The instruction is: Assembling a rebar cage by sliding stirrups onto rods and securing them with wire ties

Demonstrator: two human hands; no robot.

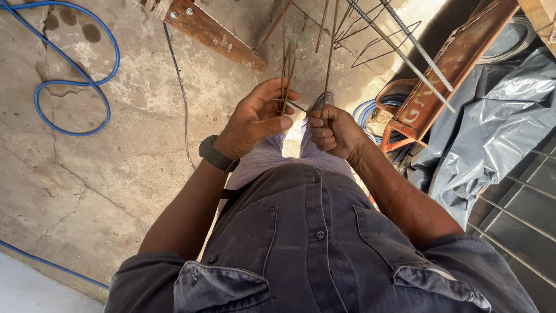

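Observation:
My left hand pinches a small bundle of thin rusty wires between thumb and fingers, in front of my chest. My right hand is curled shut around one thin wire that rises upward, close beside the left hand. A short wire end crosses between the two hands. A dark watch sits on my left wrist. My grey shirt fills the lower part of the head view.
A blue hose loops on the cracked concrete floor at left. A rusty wooden beam lies at top. Ribbed rebar rods and bent stirrups lean over an orange metal frame; grey plastic sheet at right.

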